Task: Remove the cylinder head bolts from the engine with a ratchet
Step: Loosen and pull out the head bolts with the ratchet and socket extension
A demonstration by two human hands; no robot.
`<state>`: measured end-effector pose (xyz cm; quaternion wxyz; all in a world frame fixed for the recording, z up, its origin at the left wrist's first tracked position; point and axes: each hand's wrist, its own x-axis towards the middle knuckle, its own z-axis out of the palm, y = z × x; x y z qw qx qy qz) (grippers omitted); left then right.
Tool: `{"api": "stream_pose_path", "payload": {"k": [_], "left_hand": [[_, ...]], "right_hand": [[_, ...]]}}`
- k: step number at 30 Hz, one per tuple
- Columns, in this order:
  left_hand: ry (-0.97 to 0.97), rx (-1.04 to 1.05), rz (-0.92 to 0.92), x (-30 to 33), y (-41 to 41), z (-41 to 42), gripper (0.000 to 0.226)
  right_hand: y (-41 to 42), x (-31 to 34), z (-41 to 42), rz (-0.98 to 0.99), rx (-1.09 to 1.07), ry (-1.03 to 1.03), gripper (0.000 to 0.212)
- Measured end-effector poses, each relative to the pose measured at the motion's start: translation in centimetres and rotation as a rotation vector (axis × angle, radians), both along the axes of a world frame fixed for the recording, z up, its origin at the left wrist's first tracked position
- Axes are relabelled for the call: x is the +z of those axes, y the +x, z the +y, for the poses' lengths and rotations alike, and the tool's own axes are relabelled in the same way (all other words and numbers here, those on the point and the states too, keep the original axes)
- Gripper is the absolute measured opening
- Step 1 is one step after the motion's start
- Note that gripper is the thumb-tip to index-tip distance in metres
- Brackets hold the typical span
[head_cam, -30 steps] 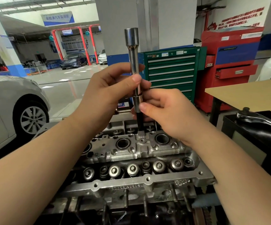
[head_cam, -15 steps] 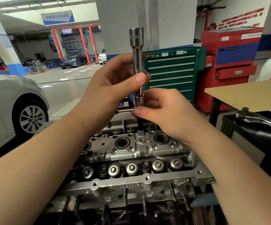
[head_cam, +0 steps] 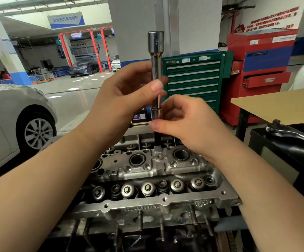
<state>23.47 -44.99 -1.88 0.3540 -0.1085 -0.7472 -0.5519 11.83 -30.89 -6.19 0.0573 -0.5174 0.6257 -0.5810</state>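
Upright, extension bar (head_cam: 156, 73) pinched by left grip (head_cam: 127, 99), right grip (head_cam: 184, 122), above cylinder head (head_cam: 147, 166)

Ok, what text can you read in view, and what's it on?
"新能源汽车实训区": on the blue hanging banner.
Red wall lettering: blurred, unreadable.
Labels on the green tool cabinet: too small to read.
Casting marks on the cylinder head: too blurred to read.

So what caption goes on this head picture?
Both hands, left hand and right hand, hold an extension bar upright on the cylinder head.
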Motion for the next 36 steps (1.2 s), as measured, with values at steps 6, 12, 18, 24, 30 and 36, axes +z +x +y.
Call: {"api": "stream_pose_path", "payload": {"k": [6, 12, 18, 24, 30, 36], "left_hand": [[0.037, 0.037, 0.058, -0.1, -0.3, -0.6, 0.031], [-0.006, -0.021, 0.030, 0.0, -0.1, -0.3, 0.043], [-0.004, 0.080, 0.076, 0.0, -0.2, 0.1, 0.036], [0.007, 0.008, 0.041, -0.1, 0.2, -0.2, 0.036], [-0.108, 0.159, 0.079, -0.6, -0.5, 0.7, 0.026], [0.021, 0.055, 0.030, -0.7, -0.1, -0.4, 0.032]], "right_hand": [[0.3, 0.1, 0.0, -0.001, 0.115, 0.045, 0.021], [0.0, 0.2, 0.0, -0.004, 0.073, 0.056, 0.018], [0.3, 0.1, -0.1, 0.013, 0.092, 0.057, 0.025], [0.0, 0.1, 0.0, -0.005, 0.067, 0.031, 0.018], [0.1, 0.1, -0.1, 0.017, 0.055, 0.051, 0.025], [0.1, 0.1, 0.1, 0.015, 0.070, 0.055, 0.015]]}}
